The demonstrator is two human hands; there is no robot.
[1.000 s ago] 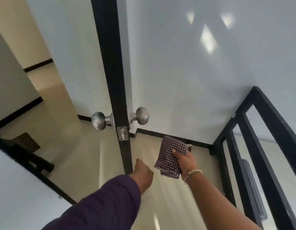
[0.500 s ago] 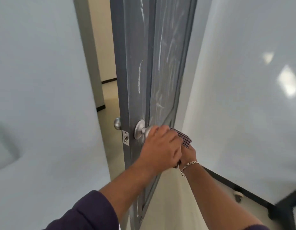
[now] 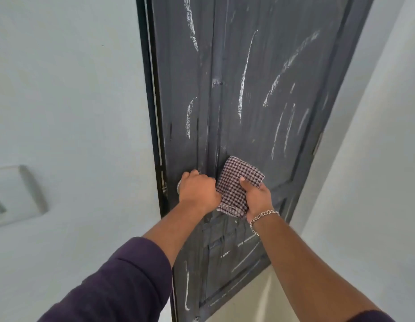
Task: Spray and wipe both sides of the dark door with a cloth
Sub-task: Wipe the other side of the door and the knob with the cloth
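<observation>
The left hand [image 3: 197, 192] curls its fingers [image 3: 190, 175] round the knob [image 3: 179, 187] at the dark door's [image 3: 260, 94] left edge, while just beside it the right hand [image 3: 256, 198] grips the checked cloth [image 3: 236, 182], thumb on top, against the white-streaked panel.

No legible text, labels, brands, numbers or signs. The dark grey panelled door [image 3: 260, 89], filling the centre and upper right of the frame, bears only whitish streaks, none forming letters or figures. The folded checked purple-and-white cloth [image 3: 236, 182] at centre carries a woven pattern only, no tag or print. The pale rectangular wall plate [image 3: 18, 191] at the left edge shows no marking.
</observation>
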